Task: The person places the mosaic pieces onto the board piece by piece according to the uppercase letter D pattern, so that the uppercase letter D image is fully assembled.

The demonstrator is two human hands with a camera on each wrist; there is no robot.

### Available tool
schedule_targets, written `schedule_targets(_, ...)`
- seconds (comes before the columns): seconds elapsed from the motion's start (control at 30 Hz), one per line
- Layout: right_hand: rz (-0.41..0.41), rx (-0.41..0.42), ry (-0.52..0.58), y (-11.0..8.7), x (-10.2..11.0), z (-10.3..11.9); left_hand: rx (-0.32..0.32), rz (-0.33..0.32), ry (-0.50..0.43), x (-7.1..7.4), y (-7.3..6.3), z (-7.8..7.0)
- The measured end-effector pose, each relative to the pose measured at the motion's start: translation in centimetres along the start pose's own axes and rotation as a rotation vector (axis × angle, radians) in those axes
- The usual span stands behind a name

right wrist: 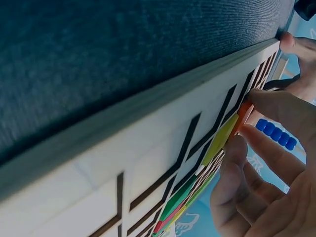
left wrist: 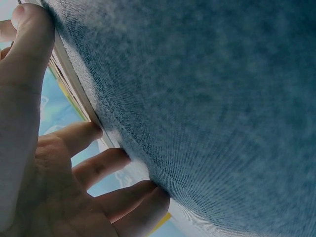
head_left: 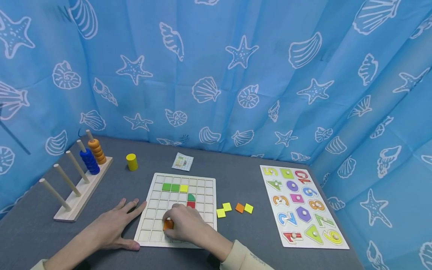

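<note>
A white grid board [head_left: 206, 198] lies on the dark cloth in front of me. My right hand [head_left: 187, 223] is over its lower part, pinching an orange square tile [head_left: 168, 225] between thumb and finger. The right wrist view has that tile at the board's surface, beside a yellow tile [right wrist: 219, 140]. Farther up the board sit two green squares [head_left: 171, 187], a yellow square [head_left: 183, 188], a green rounded piece [head_left: 191, 197] and a red square [head_left: 191, 204]. With fingers spread, my left hand [head_left: 116, 225] rests at the board's left edge, thumb near the lower corner.
Loose yellow tiles [head_left: 227, 206] and an orange one [head_left: 239, 208] lie right of the board. Behind it are a patterned card [head_left: 183, 161] and a yellow cylinder [head_left: 132, 162]. A peg stand [head_left: 82, 191] with rings is at left, a number puzzle [head_left: 302, 206] at right.
</note>
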State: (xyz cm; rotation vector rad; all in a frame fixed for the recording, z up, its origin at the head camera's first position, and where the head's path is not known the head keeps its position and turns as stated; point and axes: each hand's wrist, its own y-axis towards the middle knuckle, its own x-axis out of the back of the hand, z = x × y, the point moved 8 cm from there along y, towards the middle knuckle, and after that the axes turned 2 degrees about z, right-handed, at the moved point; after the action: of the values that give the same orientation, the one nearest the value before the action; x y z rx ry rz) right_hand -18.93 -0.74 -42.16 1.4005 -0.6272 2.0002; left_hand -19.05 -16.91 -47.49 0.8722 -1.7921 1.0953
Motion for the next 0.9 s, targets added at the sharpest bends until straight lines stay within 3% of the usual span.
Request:
schedule_targets(0.5, 0.009, -0.064, -0.009, -0.13, 0.13, -0.43, -0.006, -0.006, 0.002, 0.1, -0.08, -0.07)
schedule_targets(0.9, 0.014, -0.061, 0.035, -0.04, 0.03, -0.57, -0.002, -0.015, 0.016, 0.13, -0.07, -0.2)
